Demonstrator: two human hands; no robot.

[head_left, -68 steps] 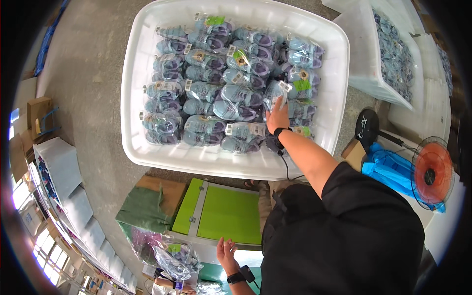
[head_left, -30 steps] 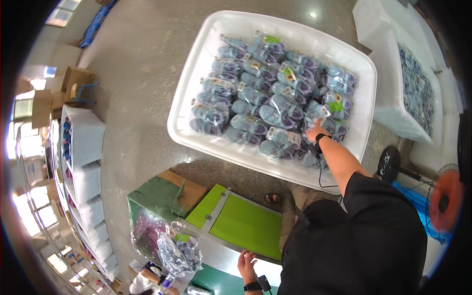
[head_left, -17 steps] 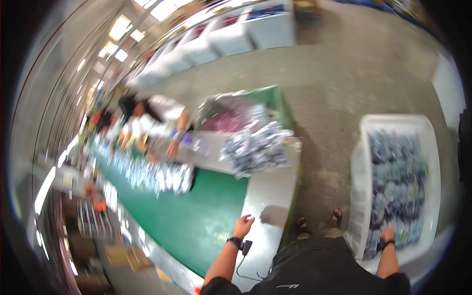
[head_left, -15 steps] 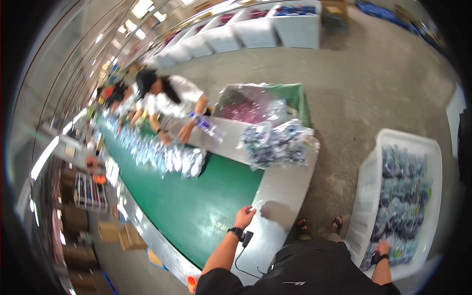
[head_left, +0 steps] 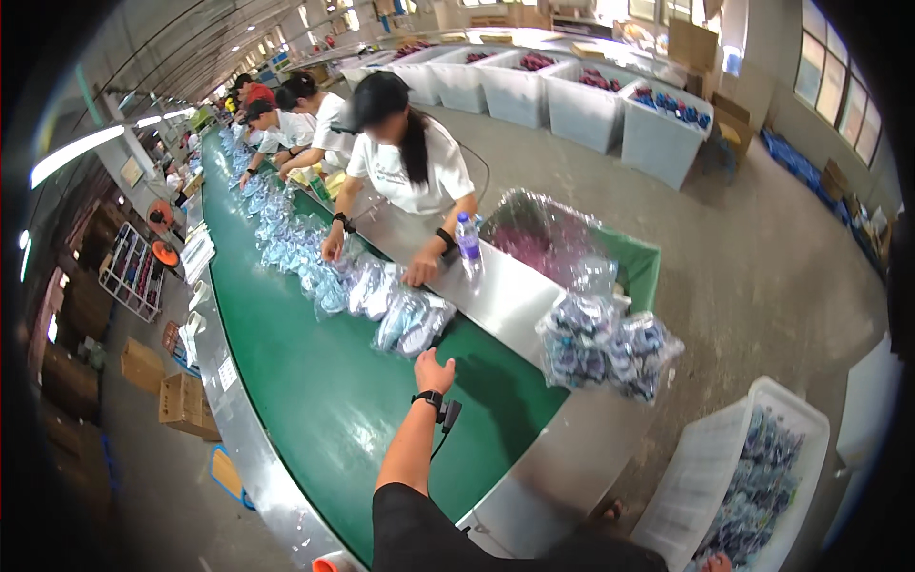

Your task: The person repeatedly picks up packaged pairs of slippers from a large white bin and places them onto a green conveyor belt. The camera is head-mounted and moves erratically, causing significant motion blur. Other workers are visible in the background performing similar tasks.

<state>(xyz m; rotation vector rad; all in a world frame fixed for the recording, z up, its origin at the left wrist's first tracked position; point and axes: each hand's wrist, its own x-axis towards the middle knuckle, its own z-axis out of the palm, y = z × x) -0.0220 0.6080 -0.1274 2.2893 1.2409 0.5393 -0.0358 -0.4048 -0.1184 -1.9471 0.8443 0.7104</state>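
My left hand [head_left: 435, 370], with a black watch on its wrist, reaches over the green conveyor belt [head_left: 315, 410]. Its fingers are apart and hold nothing. Just beyond the fingertips lies the nearest clear plastic bag of pale footwear [head_left: 415, 322], first in a long row of such bags on the belt. Only a bit of my right hand [head_left: 717, 562] shows at the bottom edge, by the white bin [head_left: 658, 510] that holds many bagged pairs; its fingers are mostly cut off. A stack of bagged footwear [head_left: 605, 348] sits on the metal ledge to the right of the belt.
Across the belt a co-worker [head_left: 410, 167] in a white shirt has both hands at the bags; others work farther along. A bottle [head_left: 468, 250] stands on the metal ledge, and a green crate [head_left: 634, 267] lined with plastic is behind it. Large white bins [head_left: 581, 105] line the back.
My left hand has moved forward over the belt, from beside the metal end to near the closest bag. The view has shifted, and my right hand now sits at the lower edge, mostly out of sight.
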